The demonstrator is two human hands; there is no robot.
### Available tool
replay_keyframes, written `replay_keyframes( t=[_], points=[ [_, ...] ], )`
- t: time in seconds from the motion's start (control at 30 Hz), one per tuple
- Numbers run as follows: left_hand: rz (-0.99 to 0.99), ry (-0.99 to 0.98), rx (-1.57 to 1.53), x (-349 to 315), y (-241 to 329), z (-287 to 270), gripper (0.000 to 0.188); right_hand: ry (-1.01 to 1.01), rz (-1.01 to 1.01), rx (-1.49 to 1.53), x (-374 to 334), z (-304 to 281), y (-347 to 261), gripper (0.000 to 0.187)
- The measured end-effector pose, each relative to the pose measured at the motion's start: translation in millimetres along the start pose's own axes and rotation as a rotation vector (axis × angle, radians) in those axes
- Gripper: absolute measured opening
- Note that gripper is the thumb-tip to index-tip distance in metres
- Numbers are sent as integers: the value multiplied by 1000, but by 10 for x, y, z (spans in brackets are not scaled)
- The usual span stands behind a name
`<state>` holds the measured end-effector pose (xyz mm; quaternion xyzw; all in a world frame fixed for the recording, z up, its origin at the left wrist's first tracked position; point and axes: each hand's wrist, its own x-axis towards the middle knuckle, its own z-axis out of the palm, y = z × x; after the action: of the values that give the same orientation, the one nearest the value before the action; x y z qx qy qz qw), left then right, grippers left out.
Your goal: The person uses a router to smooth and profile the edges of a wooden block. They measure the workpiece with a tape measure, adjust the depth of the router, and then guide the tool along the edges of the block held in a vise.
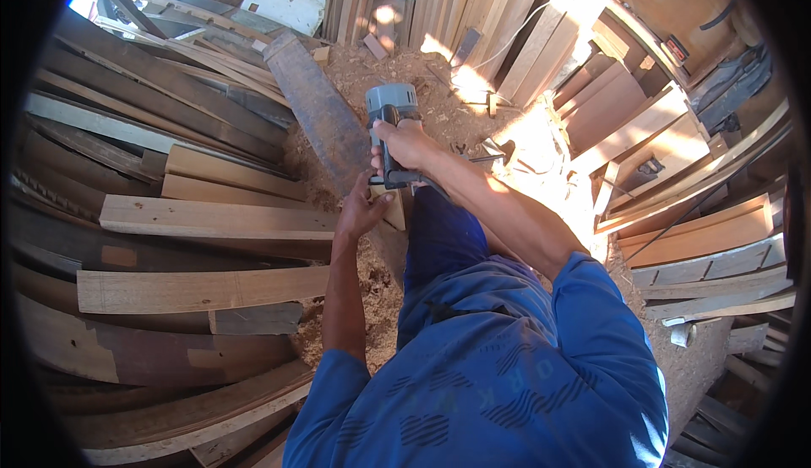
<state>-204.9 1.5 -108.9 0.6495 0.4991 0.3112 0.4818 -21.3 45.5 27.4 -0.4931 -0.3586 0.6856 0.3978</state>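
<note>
Grey and black, one handheld power tool (pixel 390 103) sits in the curled right hand (pixel 405 143); the left hand (pixel 363 211), thumb extended, touches one wooden piece (pixel 396 215), pinching or not unclear.

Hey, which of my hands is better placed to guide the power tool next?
Probably your right hand: it's wrapped around the grey power tool, while your left hand is at a pale wood piece.

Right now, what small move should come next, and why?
Probably shift the left hand slightly away from the grey power tool: it looks very close to the tool's lower end, beside a pale wood piece, while the right hand grips the tool's dark handle.
</note>
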Motion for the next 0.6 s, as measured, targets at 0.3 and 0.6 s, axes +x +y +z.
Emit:
replay_keyframes(
  t=[0.3,0.6],
  points=[
    [42,67,16,26,-130,27,63,-3,5,-3,-6,-19,-2,36],
    [23,76,151,36,-166,32,66,-20,-12,-154,-21,-111,14,25]
  ],
)
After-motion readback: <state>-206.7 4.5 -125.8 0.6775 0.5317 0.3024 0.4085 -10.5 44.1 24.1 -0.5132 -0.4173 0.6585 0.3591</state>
